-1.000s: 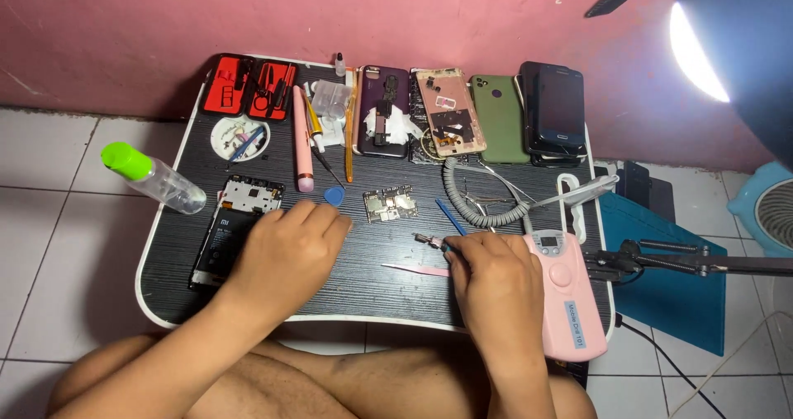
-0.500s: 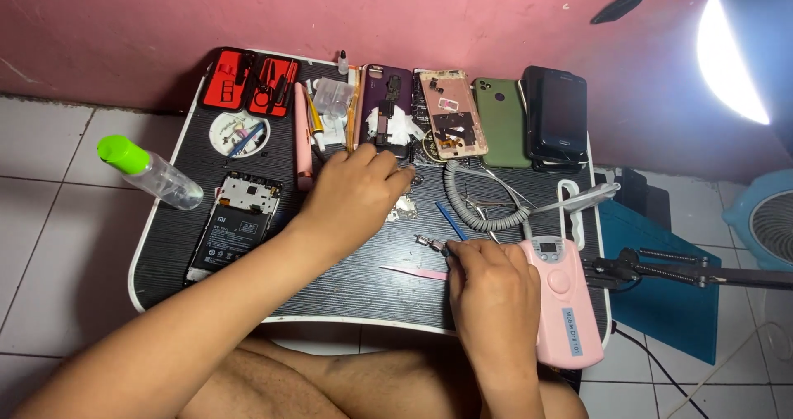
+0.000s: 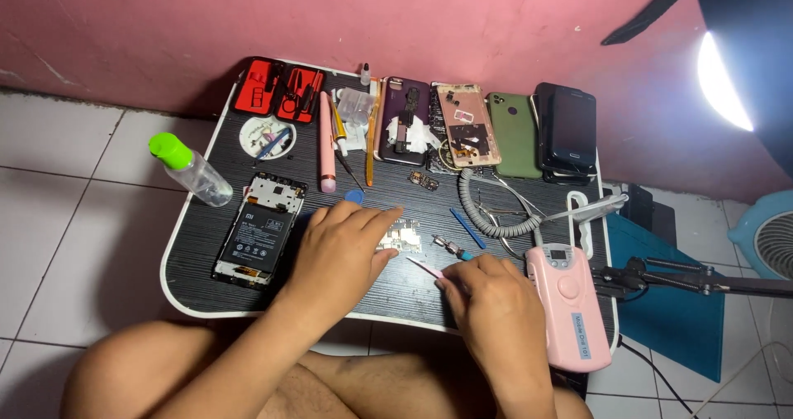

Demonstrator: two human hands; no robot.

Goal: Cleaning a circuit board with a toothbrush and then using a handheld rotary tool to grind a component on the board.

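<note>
Left hand (image 3: 343, 249) back from the phones, flat on circuit board (image 3: 402, 237); right hand (image 3: 496, 311) pinching pink tweezers (image 3: 425, 267), tip up-left.

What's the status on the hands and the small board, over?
Left hand fingertips on small circuit board. Right hand pinching pink tweezers, tip near board. Blue-tipped screwdriver lies just beside.

Far left on the black bench (image 3: 206, 245): red tool case (image 3: 277, 88), clear bottle with green cap (image 3: 192, 169). Along the far edge: purple phone (image 3: 403, 120), pink phone (image 3: 467, 124), green phone (image 3: 514, 135), black phone (image 3: 568, 130). Near right: pink device (image 3: 568, 307), grey coiled cord (image 3: 486, 212).
</note>
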